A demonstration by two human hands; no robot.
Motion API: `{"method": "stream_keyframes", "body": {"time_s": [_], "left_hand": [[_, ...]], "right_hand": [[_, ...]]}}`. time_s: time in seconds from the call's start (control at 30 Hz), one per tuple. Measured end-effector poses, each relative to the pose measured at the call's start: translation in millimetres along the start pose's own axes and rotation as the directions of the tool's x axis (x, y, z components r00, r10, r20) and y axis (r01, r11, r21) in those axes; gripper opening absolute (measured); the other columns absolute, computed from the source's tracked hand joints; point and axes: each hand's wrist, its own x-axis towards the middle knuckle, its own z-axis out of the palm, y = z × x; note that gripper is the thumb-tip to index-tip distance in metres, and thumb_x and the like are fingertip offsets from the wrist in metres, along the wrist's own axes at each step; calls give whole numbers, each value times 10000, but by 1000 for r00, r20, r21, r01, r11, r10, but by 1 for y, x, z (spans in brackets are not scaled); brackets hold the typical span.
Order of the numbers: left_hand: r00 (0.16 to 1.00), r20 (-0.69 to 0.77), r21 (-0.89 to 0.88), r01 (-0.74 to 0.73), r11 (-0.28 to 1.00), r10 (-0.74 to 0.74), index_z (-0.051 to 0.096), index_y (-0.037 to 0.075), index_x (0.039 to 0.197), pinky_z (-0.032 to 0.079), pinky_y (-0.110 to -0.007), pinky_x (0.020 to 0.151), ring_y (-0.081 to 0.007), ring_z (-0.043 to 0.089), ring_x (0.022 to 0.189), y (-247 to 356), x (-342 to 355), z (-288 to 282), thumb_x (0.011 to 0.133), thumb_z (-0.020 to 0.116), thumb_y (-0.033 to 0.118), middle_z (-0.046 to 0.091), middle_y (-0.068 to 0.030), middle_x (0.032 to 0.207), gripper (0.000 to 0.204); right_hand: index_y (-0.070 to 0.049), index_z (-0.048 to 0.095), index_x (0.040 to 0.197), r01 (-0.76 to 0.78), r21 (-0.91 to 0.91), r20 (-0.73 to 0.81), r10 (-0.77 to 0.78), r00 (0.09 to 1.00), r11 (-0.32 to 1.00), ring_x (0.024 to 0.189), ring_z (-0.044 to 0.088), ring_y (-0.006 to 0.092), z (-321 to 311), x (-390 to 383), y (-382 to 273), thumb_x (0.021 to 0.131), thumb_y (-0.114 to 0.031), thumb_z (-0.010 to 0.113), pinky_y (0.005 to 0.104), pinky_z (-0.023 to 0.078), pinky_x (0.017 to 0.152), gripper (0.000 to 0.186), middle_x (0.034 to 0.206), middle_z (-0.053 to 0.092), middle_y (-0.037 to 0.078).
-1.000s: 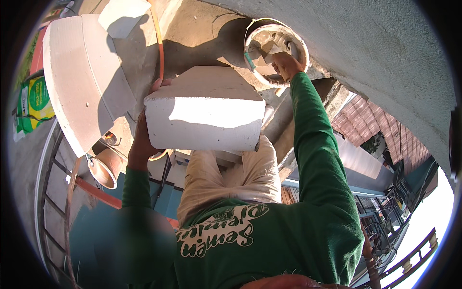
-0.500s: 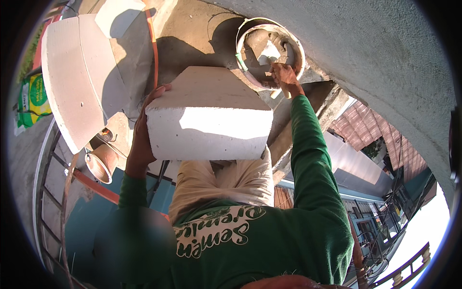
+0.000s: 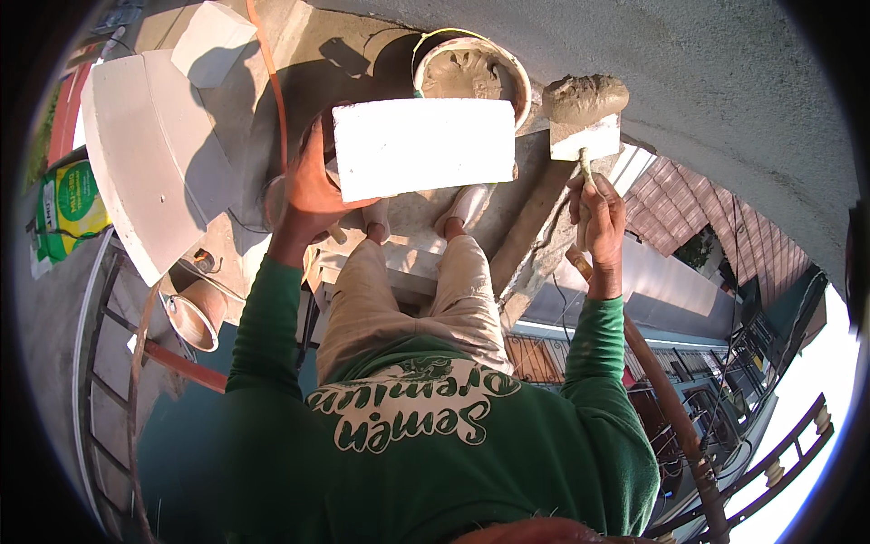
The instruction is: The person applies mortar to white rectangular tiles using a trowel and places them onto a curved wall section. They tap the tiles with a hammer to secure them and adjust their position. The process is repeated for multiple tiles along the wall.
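Note:
My left hand [image 3: 317, 177] grips a white lightweight block [image 3: 423, 145] by its left end, holding it above my feet with a sunlit face turned up. My right hand [image 3: 598, 213] is closed round the handle of a trowel [image 3: 584, 143], whose square blade carries a thick lump of grey wet mortar [image 3: 584, 95] at the right of the block. Just beyond the block stands a bucket [image 3: 520, 86] of grey mortar, partly hidden behind it.
More white blocks [image 3: 145, 154] lie at the left, with an orange hose [image 3: 272, 72], a small bucket [image 3: 195, 317] and a green-yellow bag [image 3: 68, 208]. A rough wall [image 3: 707, 82] curves along the upper right. Railings [image 3: 104, 381] and roofs [image 3: 689, 218] lie below the ledge.
My right hand has lifted the trowel out of the bucket, loaded with mortar, and moved it rightward. The block in my left hand has risen and turned, showing its bright face upward.

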Motion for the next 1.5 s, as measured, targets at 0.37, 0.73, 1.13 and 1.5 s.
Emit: {"method": "stream_keyframes", "body": {"time_s": [0.37, 0.73, 1.13, 1.5], "left_hand": [[999, -29, 168, -24, 986, 29, 380, -39, 1640, 501, -530, 1190, -473, 566, 1439, 7, 11, 22, 628, 1064, 338, 548, -292, 1566, 1278], [999, -26, 161, -22, 987, 26, 358, 6, 1656, 502, -546, 1190, -456, 563, 1446, 21, 17, 25, 634, 1062, 441, 553, -273, 1570, 1315], [983, -83, 150, -150, 977, 164, 395, 49, 1650, 548, -557, 1115, -473, 622, 1373, -10, 35, 30, 737, 989, 388, 599, -240, 1522, 1140], [1000, -19, 168, -18, 986, 21, 347, -10, 1693, 465, -490, 1245, -469, 540, 1485, 13, 40, 8, 722, 927, 73, 553, -298, 1597, 1134]], "right_hand": [[10, 657, 1124, -89, -714, -324, -215, 921, 694, 840, 705, 432, 102, -83, -56, 1044, -202, 764, 510, 548, 717, 251, 957, 695, 204], [22, 595, 1134, -27, -591, -365, -237, 901, 806, 939, 665, 476, 222, -84, -48, 944, -84, 772, 553, 552, 769, 281, 1049, 642, 218], [-31, 628, 1195, 89, -634, -350, -388, 852, 769, 890, 652, 431, 271, -72, -6, 876, -16, 807, 508, 551, 766, 367, 1047, 633, 181], [-54, 668, 1091, 84, -688, -319, -404, 857, 721, 994, 673, 404, 207, -128, -9, 778, -37, 824, 504, 578, 771, 351, 1110, 661, 163]]}}
